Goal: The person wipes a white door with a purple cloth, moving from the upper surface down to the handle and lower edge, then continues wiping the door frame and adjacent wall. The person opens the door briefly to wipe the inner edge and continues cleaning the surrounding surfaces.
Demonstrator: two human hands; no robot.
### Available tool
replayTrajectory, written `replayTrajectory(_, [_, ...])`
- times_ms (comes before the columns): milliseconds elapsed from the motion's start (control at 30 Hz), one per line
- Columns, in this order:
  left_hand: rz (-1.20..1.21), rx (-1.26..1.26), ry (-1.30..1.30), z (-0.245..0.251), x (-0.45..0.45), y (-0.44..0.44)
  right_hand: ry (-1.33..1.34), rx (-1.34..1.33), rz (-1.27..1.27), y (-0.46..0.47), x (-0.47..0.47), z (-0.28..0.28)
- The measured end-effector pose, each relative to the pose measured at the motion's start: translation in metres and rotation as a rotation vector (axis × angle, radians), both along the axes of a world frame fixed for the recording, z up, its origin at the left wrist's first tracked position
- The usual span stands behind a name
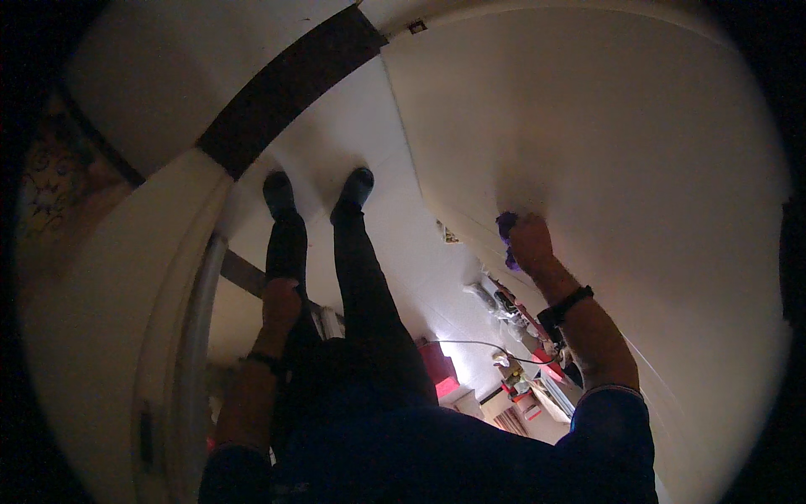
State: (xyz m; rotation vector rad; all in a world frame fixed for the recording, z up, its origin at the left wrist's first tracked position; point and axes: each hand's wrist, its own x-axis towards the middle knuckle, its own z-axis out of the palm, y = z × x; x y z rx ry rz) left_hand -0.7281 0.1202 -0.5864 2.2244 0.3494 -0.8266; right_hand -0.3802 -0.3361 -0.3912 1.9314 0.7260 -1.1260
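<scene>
My right hand (532, 242) is closed around a bunched purple cloth (505, 227). Both are up against the broad pale surface of what looks like a door (604, 164), and a soft shadow falls above them. My left hand (281, 305) hangs low in front of my left leg, its back towards me. Its fingers are mostly hidden and dim, so whether it holds anything does not show. Each wrist has a dark band on it.
My feet in dark shoes (357, 186) stand on a pale floor (384, 246). A dark threshold strip (296, 88) crosses ahead; a pale door frame (157, 353) rises at left. Behind me are a red box (439, 365), a cable (485, 343) and shelves with assorted clutter (522, 384).
</scene>
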Motion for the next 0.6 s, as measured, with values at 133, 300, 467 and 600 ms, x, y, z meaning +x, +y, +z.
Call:
replayTrajectory(133, [-0.051,0.062,0.125,0.012,0.001,0.005,-0.241,0.329,0.07,0.047,0.065,0.035])
replayTrajectory(300, [-0.182,0.155,0.263,0.036,0.016,0.005,-0.743,0.708,0.384,0.111,0.182,0.102])
replayTrajectory(467, [-0.246,0.2,0.337,0.038,0.019,0.005,-0.681,0.725,0.305,0.105,0.175,0.108])
replayTrajectory(600, [-0.288,0.161,0.32,0.031,0.019,0.012,-0.476,0.529,0.098,0.063,0.077,0.073])
